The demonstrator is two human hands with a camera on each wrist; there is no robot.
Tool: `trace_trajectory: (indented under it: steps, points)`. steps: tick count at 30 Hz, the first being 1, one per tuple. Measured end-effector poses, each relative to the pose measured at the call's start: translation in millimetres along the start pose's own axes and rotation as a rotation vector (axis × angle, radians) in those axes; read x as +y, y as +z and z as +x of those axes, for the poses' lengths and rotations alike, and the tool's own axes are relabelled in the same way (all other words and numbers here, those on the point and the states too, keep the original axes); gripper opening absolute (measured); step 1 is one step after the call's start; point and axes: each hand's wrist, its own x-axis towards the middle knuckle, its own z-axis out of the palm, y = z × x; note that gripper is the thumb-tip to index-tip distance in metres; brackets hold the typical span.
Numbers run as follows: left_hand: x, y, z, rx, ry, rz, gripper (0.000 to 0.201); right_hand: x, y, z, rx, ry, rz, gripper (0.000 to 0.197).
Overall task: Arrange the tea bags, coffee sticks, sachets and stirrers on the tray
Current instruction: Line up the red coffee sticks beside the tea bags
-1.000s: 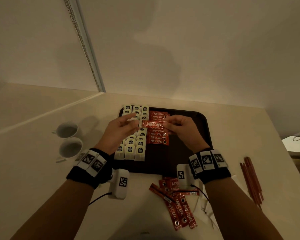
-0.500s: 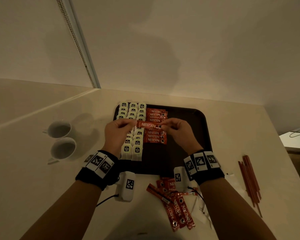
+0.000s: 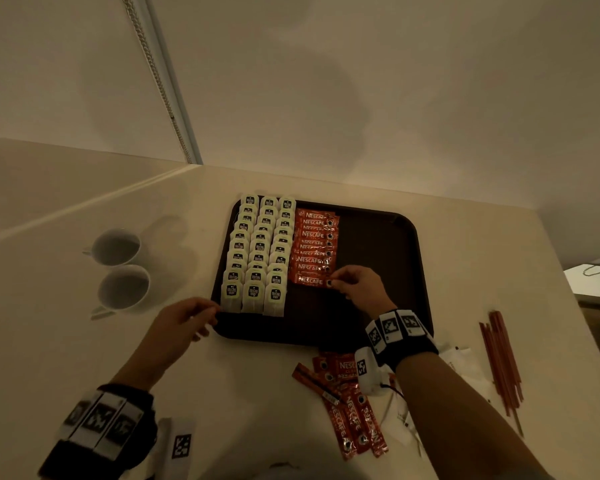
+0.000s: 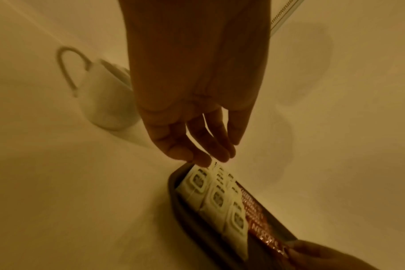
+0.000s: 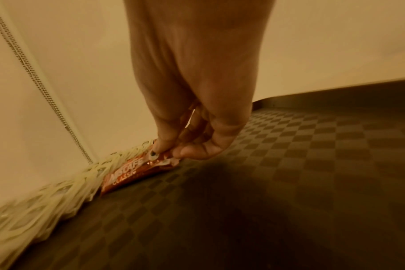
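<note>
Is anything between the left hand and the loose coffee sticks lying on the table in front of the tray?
Nothing visible blocks it. The left hand hovers empty at the tray's near left corner, and bare table lies between it and the loose coffee sticks. The right hand is on the tray, though its forearm passes just right of them.

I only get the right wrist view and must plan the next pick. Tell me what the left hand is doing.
Observer: The left hand is open and holds nothing, its fingertips by the near left corner of the tray.
Operator: Report what lies off the tray.
Observer: Loose coffee sticks lie on the table, just nearer than the tray.
Operator: Now the stirrers.
Observer: The stirrers lie on the table to the right of the tray, none on it.
</note>
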Motion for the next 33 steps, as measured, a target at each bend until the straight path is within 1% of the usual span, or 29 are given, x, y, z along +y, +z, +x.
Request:
trace_trajectory:
  steps: [4, 8, 12, 28, 31, 33]
  points:
    - [-24, -1, -18, -0.079, -0.077, 0.087, 0.017, 5, 4, 2, 0.049, -0.018, -0.079, 0.011]
    - [-37, -2, -29, -0.061, -0.145, 0.068, 0.017, 7, 6, 5, 0.086, -0.01, -0.099, 0.014]
    - [-43, -3, -34, -0.047, -0.175, 0.033, 0.018, 4, 7, 6, 0.098, -0.017, -0.131, 0.016]
    - [-48, -6, -37, -0.029, -0.184, -0.002, 0.019, -2, 9, 5, 0.117, -0.02, -0.113, 0.017]
    - [-52, -6, -38, -0.028, -0.171, 0.01, 0.018, -12, 0, -6, 0.102, -0.079, -0.111, 0.016]
    - [-54, -6, -40, -0.036, -0.161, 0.029, 0.018, -22, -5, -26, 0.026, -0.144, -0.141, 0.014]
